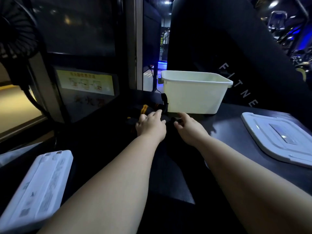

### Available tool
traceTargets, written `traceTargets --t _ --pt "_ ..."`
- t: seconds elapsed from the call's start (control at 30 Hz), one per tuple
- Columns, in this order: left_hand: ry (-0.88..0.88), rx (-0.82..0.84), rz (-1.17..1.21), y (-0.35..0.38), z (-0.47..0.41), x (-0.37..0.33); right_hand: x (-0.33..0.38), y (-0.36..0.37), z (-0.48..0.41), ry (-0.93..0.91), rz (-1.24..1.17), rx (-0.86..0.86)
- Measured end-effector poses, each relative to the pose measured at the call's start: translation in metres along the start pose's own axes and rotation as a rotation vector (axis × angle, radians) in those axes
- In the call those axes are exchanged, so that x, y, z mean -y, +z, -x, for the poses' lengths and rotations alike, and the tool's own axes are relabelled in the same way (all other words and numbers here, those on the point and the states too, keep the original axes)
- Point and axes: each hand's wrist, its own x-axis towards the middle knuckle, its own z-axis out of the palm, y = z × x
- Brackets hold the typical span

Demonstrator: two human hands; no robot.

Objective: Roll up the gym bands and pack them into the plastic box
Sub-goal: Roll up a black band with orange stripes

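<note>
Noted dim gym, dark table [228, 119], open plastic box [194, 97] at rear, lid [278, 137] to right. Gym bands [144, 108] heaped just beside box; left hand [152, 127] resting on them, fingers relaxed; right hand [190, 129] curled, grip indiscernible.

- The cream-white rectangular plastic box [194, 97], at 2 o'clock, has smooth walls with a soft, slightly translucent sheen.
- The flat white plastic lid [276, 137], at 3 o'clock, is smooth and glossy and catches bluish light on its centre panel.
- The white oblong plastic case [38, 179], at 8 o'clock, looks smooth and semi-matt, with printed labels.
- The black and orange woven gym bands [145, 108], just off centre toward 11 o'clock, look like matt, braided cloth.
- The dark table top [228, 119] is smooth, with faint reflections.
- The yellow instruction notice [86, 83], at 10 o'clock, looks glossy.
- The black ribbed hose [15, 31], far out at 10 o'clock, is ridged and matt.
</note>
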Motion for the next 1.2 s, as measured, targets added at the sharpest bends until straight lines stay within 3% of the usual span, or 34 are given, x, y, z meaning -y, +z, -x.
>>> traceTargets --t 0.3,0.53,0.83,1.0,1.2 --pt "-0.039 0.003 -0.042 0.007 -0.013 0.013 0.001 0.01 -0.014 0.114 0.055 -0.009" --pt "0.004 0.01 -0.039 0.008 -0.011 0.016 -0.003 0.006 -0.014 0.092 -0.093 -0.039" --pt "0.008 0.002 0.019 0.008 -0.012 0.018 -0.007 0.01 -0.018 0.035 0.044 0.06" --pt "0.025 0.008 0.026 0.01 -0.013 0.019 -0.008 0.008 -0.014 0.064 -0.135 -0.038" --pt "0.091 -0.134 0.031 0.009 -0.012 0.014 -0.007 0.003 -0.009 0.083 -0.351 -0.113"
